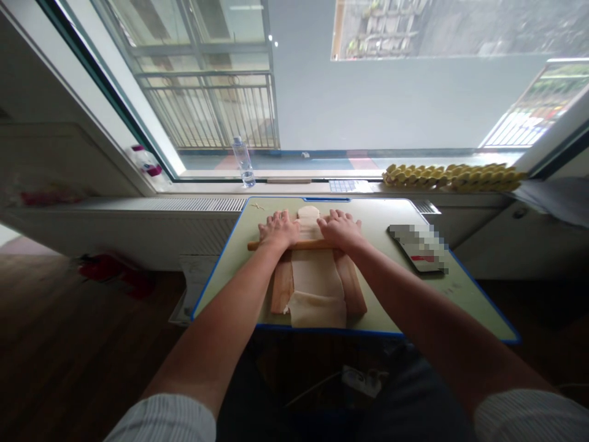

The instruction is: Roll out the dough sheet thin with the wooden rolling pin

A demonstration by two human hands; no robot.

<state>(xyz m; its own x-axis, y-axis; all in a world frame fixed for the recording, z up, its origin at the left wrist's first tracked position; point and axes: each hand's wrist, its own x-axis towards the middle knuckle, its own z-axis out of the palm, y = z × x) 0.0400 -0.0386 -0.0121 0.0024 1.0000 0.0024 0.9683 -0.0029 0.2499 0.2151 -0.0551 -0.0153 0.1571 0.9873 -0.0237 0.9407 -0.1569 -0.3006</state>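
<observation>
A long strip of pale dough (316,273) lies lengthwise on a wooden cutting board (281,288). Its near end hangs past the board's front edge, while the far end is a rounded tip. Across the dough rests a wooden rolling pin (313,244). My left hand (278,229) lies palm down on the pin's left part, fingers stretched forward and apart. On the right part, my right hand (341,228) presses down the same way, its fingers spread beyond the pin. My wrists and palms hide some of the pin, including its right end.
The green table (239,264) has a blue edge. A phone-like flat item (414,245), partly pixelated, lies on its right side. Small dough scraps (258,207) sit at the far left. On the windowsill stand a clear bottle (243,162) and a yellow braided object (453,177).
</observation>
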